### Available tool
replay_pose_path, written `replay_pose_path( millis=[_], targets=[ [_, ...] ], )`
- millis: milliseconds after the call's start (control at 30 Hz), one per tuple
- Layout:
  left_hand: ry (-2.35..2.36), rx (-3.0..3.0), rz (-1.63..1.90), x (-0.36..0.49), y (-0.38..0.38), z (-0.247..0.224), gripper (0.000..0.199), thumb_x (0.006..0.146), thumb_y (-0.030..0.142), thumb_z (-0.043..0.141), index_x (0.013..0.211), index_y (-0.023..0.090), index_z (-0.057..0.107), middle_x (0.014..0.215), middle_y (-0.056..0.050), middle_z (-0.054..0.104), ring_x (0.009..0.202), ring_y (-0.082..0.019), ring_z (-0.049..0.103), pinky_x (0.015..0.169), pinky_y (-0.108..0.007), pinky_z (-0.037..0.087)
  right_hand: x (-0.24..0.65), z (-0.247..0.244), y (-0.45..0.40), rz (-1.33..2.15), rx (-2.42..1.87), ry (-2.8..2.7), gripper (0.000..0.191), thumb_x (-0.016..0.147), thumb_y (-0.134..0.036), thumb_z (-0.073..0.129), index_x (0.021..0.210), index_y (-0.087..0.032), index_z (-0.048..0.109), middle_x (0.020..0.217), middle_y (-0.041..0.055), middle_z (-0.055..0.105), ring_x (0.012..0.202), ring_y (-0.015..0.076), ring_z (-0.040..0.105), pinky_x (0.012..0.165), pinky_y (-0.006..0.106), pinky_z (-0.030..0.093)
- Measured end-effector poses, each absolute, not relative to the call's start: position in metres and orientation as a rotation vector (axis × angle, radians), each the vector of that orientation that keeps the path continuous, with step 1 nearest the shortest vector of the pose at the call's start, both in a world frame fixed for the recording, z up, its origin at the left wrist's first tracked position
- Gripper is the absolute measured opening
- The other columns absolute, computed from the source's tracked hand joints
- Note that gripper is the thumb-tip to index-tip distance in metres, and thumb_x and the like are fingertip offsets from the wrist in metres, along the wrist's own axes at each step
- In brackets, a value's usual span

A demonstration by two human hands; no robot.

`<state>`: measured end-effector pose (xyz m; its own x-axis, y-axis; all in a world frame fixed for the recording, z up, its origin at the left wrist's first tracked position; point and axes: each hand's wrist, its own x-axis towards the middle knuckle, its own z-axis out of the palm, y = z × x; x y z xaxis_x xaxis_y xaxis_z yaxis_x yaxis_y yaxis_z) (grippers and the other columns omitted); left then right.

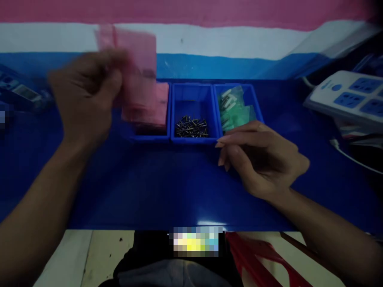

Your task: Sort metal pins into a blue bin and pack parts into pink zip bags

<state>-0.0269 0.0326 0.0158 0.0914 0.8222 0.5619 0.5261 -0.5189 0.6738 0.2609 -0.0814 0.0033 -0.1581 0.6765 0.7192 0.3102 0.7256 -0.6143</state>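
**A:** hands?

**B:** left hand [85, 95] raised, fingers curled in on the edge of a translucent pink plastic bag [139, 59]. Hand and bag both blurred, so exact grip is hard to read.

**A:** right?

**B:** right hand [263, 159] low on the glossy blue work surface [149, 187], fingers loosely curled, gap to the thumb narrow. Nothing visible in it; can't tell if it has something tiny. Fingertips just beside the front corner of the right-hand blue plastic bin [239, 85], touch unclear.

**A:** containers?

**B:** three shallow rectangular blue plastic bins in a row, between the hands and a bit forward of them. Nearest the left hand, the left-hand blue plastic bin [149, 137] holds a stack of pink plastic bags [152, 107], partly behind the blurred bag. The middle blue plastic bin [194, 140] has a loose pile of thin dark metal pins [191, 127] at its front. The right-hand bin has translucent green plastic bags [231, 107] with pale strips inside.

**A:** further out?

**B:** past the right hand, a white power strip with blue socket panels [347, 95]. Past the left hand, a dark blue labelled device [22, 89], too blurred to identify. Beyond the bins, a wall painted in blue, white and pink bands [191, 40].
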Motion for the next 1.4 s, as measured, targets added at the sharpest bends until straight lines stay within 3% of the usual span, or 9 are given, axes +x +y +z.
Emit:
replay_pose_path(
  millis=[100, 200, 300, 400, 567, 900, 1100, 1267, 1400],
  targets=[
    [1.472, 2.217, 1.202, -0.029, 0.04, 0.009, 0.031, 0.099, 0.046, 0.06, 0.121, 0.028, 0.071, 0.125, 0.004, 0.072, 0.121, -0.023, 0.064, 0.115, -0.055, 0.047, 0.26, 0.004, -0.08, 0.365, -0.778, -1.796, 0.04, 0.086, -0.001, 0.065, 0.115, -0.027, 0.074, 0.082, 0.0017, 0.074, 0.064, 0.0165, 0.07, 0.052, 0.033, 0.057],
    [1.458, 2.42, 1.126, -0.033, 0.043, 0.006, 0.049, 0.098, 0.068, 0.048, 0.124, 0.031, 0.069, 0.154, 0.006, 0.052, 0.146, -0.025, 0.042, 0.125, -0.056, 0.035, 0.26, 0.005, -0.08, 0.326, -0.791, -1.843, 0.034, 0.086, -0.002, 0.064, 0.11, -0.024, 0.075, 0.086, 0.0033, 0.073, 0.063, 0.0141, 0.067, 0.055, 0.034, 0.057],
    [1.124, 2.61, 1.039, -0.035, 0.04, 0.011, 0.056, 0.101, 0.068, 0.041, 0.137, 0.029, 0.06, 0.162, 0.005, 0.04, 0.153, -0.023, 0.035, 0.128, -0.052, 0.032, 0.26, 0.005, -0.08, 0.266, -0.782, -1.883, 0.03, 0.086, -0.003, 0.064, 0.105, -0.023, 0.075, 0.082, 0.0018, 0.072, 0.066, 0.0145, 0.068, 0.056, 0.032, 0.056],
    [0.95, 2.641, 0.732, -0.032, 0.033, 0.017, 0.054, 0.102, 0.062, 0.045, 0.143, 0.027, 0.053, 0.152, 0.002, 0.055, 0.146, -0.019, 0.048, 0.128, -0.045, 0.035, 0.262, 0.002, -0.077, 0.159, -0.766, -1.916, 0.03, 0.086, -0.005, 0.063, 0.103, -0.026, 0.075, 0.079, -0.0005, 0.072, 0.067, 0.0142, 0.067, 0.055, 0.031, 0.054],
    [1.053, 2.672, 0.609, -0.026, 0.03, 0.023, 0.053, 0.1, 0.064, 0.049, 0.13, 0.024, 0.064, 0.145, -0.001, 0.061, 0.137, -0.02, 0.054, 0.122, -0.042, 0.039, 0.267, -0.001, -0.073, 0.047, -0.744, -1.984, 0.032, 0.083, -0.004, 0.064, 0.102, -0.028, 0.074, 0.082, -0.0002, 0.075, 0.064, 0.0133, 0.066, 0.05, 0.03, 0.051],
    [1.07, 2.826, 0.409, -0.028, 0.042, 0.038, 0.091, 0.085, 0.086, 0.05, 0.149, 0.02, 0.051, 0.137, -0.01, 0.064, 0.118, -0.027, 0.061, 0.108, -0.044, 0.045, 0.267, 0.004, -0.078, -0.074, -0.744, -2.122, 0.024, 0.084, 0.0, 0.062, 0.095, -0.019, 0.071, 0.085, 0.003, 0.073, 0.073, 0.0104, 0.069, 0.057, 0.022, 0.053],
    [0.989, 2.954, 0.172, -0.03, 0.052, 0.035, 0.079, 0.09, 0.077, 0.053, 0.136, 0.014, 0.06, 0.102, -0.002, 0.071, 0.08, -0.01, 0.061, 0.084, -0.024, 0.051, 0.267, 0.004, -0.08, -0.118, -0.758, -2.167, 0.024, 0.083, -0.001, 0.064, 0.093, -0.021, 0.07, 0.085, 0.0001, 0.074, 0.071, 0.0092, 0.07, 0.053, 0.02, 0.052],
    [0.935, 3.083, 0.264, -0.029, 0.059, 0.029, 0.08, 0.097, 0.076, 0.035, 0.146, 0.016, 0.052, 0.131, -0.01, 0.064, 0.121, -0.033, 0.062, 0.1, -0.056, 0.054, 0.268, 0.004, -0.08, -0.131, -0.764, -2.198, 0.023, 0.084, -0.002, 0.063, 0.094, -0.021, 0.07, 0.085, -0.0003, 0.075, 0.069, 0.0081, 0.069, 0.052, 0.02, 0.05],
    [0.923, 3.015, 0.189, -0.03, 0.063, 0.025, 0.094, 0.087, 0.082, 0.042, 0.156, 0.018, 0.037, 0.132, -0.011, 0.062, 0.122, -0.038, 0.063, 0.095, -0.064, 0.054, 0.267, 0.002, -0.078, -0.145, -0.736, -2.203, 0.023, 0.083, -0.001, 0.064, 0.094, -0.019, 0.071, 0.085, 0.0006, 0.075, 0.069, 0.0084, 0.07, 0.055, 0.02, 0.052]
  ],
)
